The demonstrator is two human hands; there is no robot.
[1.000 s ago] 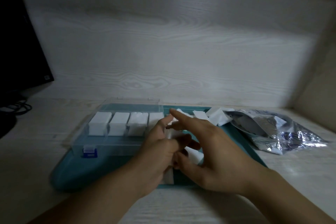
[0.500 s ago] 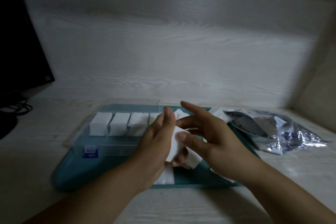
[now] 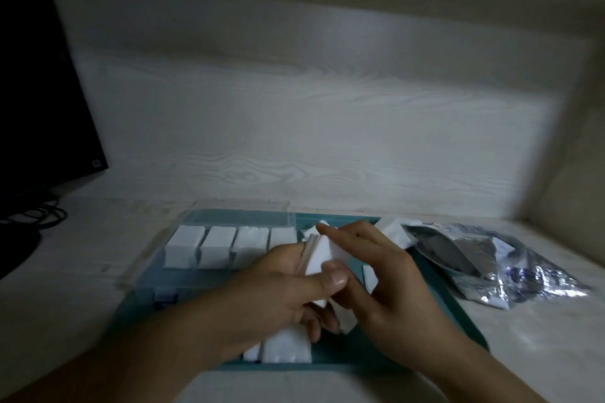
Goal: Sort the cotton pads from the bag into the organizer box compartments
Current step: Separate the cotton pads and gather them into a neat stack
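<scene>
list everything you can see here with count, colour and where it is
organizer box: one, clear, left on the tray
pad stacks: four visible, white, in the box's back row
held cotton pads: one stack, white, between both hands
loose cotton pads: several, white, on the tray
tray: one, teal, on the desk
bag: one, silver foil, right of the tray
monitor: one, black, far left
cables: dark, under the monitor
left hand: grips the held stack
right hand: fingers on the held stack

Home or office desk nook is suggested: pale wood-grain laminate counter [image 3: 98, 271] and back panel [image 3: 327, 127], black flat monitor [image 3: 39, 82] with dark cables [image 3: 42, 219] seen at left.
</scene>
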